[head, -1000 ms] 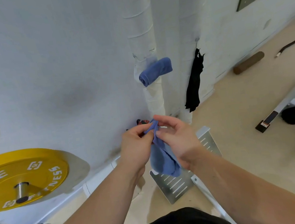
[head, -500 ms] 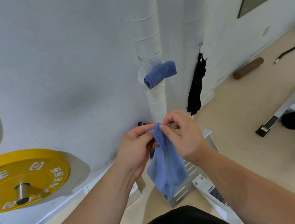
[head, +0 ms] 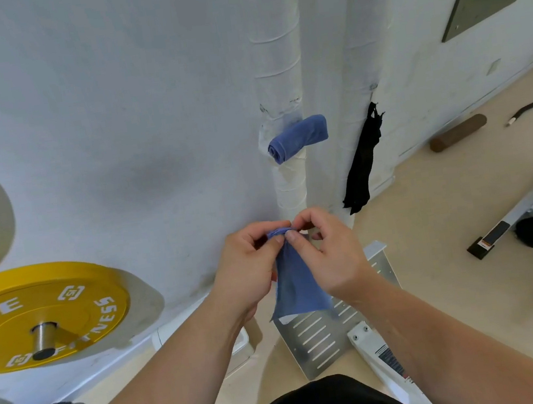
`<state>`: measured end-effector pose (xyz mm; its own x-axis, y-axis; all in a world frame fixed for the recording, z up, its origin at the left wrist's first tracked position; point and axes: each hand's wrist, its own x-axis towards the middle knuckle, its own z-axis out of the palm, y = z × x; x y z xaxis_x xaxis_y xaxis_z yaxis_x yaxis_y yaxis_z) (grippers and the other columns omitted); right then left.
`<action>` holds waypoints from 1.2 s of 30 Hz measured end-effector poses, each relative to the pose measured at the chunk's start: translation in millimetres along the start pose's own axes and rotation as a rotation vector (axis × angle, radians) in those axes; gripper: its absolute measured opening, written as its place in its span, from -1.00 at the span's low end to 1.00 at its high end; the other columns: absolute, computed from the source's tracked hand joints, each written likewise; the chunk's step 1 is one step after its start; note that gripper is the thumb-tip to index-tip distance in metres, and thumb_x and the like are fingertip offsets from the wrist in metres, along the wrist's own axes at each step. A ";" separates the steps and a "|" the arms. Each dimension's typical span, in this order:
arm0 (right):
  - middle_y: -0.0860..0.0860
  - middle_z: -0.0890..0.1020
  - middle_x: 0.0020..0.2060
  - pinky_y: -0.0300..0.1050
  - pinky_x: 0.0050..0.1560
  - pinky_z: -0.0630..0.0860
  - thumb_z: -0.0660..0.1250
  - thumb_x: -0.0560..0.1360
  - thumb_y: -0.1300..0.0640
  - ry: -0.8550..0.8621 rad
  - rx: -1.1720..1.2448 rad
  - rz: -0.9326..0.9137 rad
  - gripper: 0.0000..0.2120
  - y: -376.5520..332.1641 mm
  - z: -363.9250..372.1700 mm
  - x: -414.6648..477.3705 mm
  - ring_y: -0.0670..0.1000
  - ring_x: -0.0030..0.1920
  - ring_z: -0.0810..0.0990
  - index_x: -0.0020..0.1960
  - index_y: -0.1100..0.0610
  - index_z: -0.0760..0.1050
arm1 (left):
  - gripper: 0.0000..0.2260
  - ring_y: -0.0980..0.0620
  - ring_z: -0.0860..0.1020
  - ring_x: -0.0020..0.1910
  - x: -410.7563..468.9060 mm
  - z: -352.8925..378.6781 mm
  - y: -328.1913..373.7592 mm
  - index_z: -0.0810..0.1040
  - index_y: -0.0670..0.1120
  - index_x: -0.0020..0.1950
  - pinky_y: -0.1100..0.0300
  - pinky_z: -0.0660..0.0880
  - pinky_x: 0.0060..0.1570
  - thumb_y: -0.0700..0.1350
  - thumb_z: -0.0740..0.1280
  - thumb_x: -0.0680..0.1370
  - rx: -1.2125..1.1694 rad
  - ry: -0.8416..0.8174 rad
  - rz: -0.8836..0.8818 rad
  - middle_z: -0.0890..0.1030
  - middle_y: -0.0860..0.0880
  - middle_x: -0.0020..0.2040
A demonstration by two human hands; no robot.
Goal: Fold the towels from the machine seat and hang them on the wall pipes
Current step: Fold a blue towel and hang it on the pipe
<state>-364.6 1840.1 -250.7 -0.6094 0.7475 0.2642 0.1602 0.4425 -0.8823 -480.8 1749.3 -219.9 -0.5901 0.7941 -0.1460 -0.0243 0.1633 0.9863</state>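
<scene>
A small blue towel [head: 296, 286] hangs straight down between my hands, low in front of the wall. My left hand [head: 247, 269] and my right hand [head: 329, 254] both pinch its top edge, fingertips almost touching. Above them a second blue towel [head: 297, 138], folded into a roll, sits wedged on the white wrapped wall pipes [head: 272, 47]. A black cloth [head: 363, 160] hangs from the right-hand pipe.
A yellow weight plate [head: 44, 311] on a bar juts out at the left. Below my hands lies a slotted metal footplate [head: 322, 338]. White machine frames [head: 528, 199] stand at the right, and a brown roller [head: 457, 133] lies by the wall.
My hands have drawn closer together at the towel's top edge. The hanging towel looks narrower and flatter than before. The view has shifted slightly.
</scene>
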 end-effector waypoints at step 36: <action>-0.13 0.53 0.06 -0.05 0.12 0.53 0.35 0.40 -0.33 -0.498 -0.373 -0.054 -0.46 29.3 58.5 26.6 -0.05 0.06 0.49 0.25 -0.06 0.43 | -0.72 0.19 0.62 -0.06 37.7 -69.5 41.5 0.66 0.04 -0.06 0.35 0.52 -0.04 -0.27 0.23 0.63 0.231 0.197 0.136 0.68 0.09 -0.06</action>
<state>-421.6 1844.0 -292.3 -0.8990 0.4377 0.0121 0.3242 0.6839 -0.6536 -560.2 1745.3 -179.1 -0.7204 0.6931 0.0252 0.2352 0.2101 0.9490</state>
